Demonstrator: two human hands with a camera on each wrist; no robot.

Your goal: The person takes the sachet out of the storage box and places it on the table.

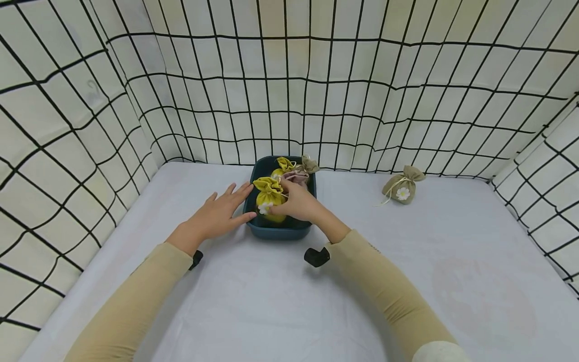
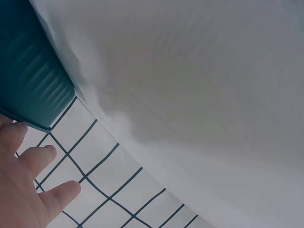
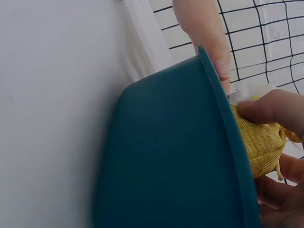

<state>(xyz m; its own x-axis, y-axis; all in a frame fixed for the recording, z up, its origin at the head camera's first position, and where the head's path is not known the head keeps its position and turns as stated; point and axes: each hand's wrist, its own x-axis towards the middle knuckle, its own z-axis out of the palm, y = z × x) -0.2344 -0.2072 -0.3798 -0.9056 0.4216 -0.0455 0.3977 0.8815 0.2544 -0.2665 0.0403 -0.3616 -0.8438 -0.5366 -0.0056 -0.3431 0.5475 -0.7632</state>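
While the right hand (image 1: 296, 202) curls its fingers and thumb round a yellow drawstring pouch (image 1: 269, 198) at the near end of a dark teal plastic bin (image 1: 278, 231), the left hand (image 1: 221, 213) lies flat and open, fingers straight, its fingertips against the bin's left wall. In the right wrist view the thumb presses into the yellow cloth just inside the rim, so the pouch sits under and left of that palm, low in the bin. It looks light, soft and squashy, likely filled loosely; the woven cloth should not slip, and the gathered neck below the ruffled top seems the firmest place to pinch, though the body gives a fuller hold. Behind it in the bin lie a second yellow pouch (image 1: 284, 166), a pink pouch (image 1: 298, 176) and a beige pouch (image 1: 310, 164) at the far right corner. 1 more olive pouch with a daisy (image 1: 401, 186) stands well apart toward the far right edge of the white table (image 1: 452, 281), which gridded walls (image 1: 68, 125) enclose.
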